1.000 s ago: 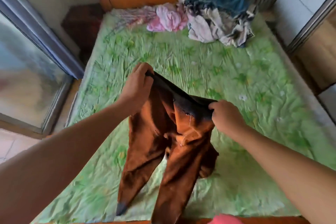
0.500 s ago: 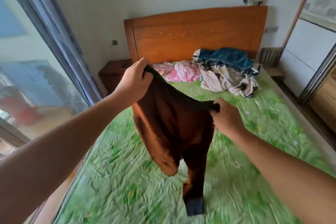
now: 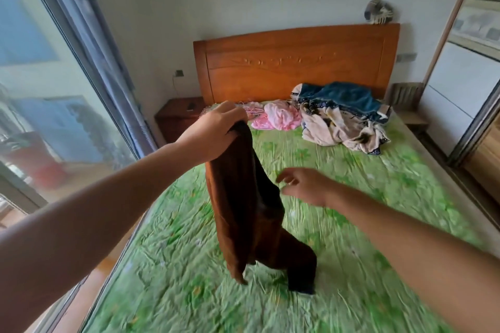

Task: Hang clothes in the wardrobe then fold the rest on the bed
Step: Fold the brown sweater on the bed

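The right hand [image 3: 305,186] has just let go of the rust-brown soft cotton trousers [image 3: 243,211] and hovers with fingers spread and empty above the green floral-sheeted bed [image 3: 378,211]. The left hand [image 3: 216,132] alone grips the waistband, legs trailing onto the bed's near half (likely a regrip before folding).

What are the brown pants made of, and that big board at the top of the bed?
The brown pants look like soft, matte knit cloth, maybe fleece: they hang limp and creased from the left hand. The exact fabric can't be told. The headboard looks like wood with a smooth orange-brown varnish: grain streaks and a carved pattern show on it.
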`<state>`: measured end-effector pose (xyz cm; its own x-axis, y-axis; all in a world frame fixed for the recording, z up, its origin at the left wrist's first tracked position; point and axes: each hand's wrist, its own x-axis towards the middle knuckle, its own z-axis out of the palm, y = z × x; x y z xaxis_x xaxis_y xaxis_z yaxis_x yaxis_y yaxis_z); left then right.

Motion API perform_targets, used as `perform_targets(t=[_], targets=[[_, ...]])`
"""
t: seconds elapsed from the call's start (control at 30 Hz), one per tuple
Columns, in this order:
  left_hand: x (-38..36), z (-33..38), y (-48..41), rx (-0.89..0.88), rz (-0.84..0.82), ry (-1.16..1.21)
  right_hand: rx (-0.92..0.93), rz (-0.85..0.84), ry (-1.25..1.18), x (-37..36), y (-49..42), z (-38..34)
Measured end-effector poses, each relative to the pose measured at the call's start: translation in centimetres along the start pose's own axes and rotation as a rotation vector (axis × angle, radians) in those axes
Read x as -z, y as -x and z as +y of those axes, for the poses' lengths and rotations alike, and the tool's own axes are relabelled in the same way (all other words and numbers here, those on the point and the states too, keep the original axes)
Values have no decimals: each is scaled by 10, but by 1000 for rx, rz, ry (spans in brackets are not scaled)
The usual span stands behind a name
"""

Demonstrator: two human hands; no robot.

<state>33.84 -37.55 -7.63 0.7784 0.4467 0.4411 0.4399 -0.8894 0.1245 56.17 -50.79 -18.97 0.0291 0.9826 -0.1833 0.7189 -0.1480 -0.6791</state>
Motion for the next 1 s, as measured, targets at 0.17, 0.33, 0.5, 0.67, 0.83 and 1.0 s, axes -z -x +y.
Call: perform_targets(t=[0.17, 0.33, 0.5, 0.67, 0.83, 1.0], targets=[[12, 4, 4, 82, 32, -27, 277, 229, 125, -97, 12, -11], [24, 0, 21, 107, 32, -27, 322, 261, 202, -136, 9, -13], [29, -17, 41, 141, 39, -33, 28, 49, 190, -129, -5, 2], [30, -37, 61, 139, -4, -148, -101, 370, 11, -93, -17, 16], [30, -62, 90, 159, -96, -199, -80, 809, -181, -25, -22, 11], [20, -66, 106, 358, -308, -147, 47, 943, -151, 8, -19, -4]])
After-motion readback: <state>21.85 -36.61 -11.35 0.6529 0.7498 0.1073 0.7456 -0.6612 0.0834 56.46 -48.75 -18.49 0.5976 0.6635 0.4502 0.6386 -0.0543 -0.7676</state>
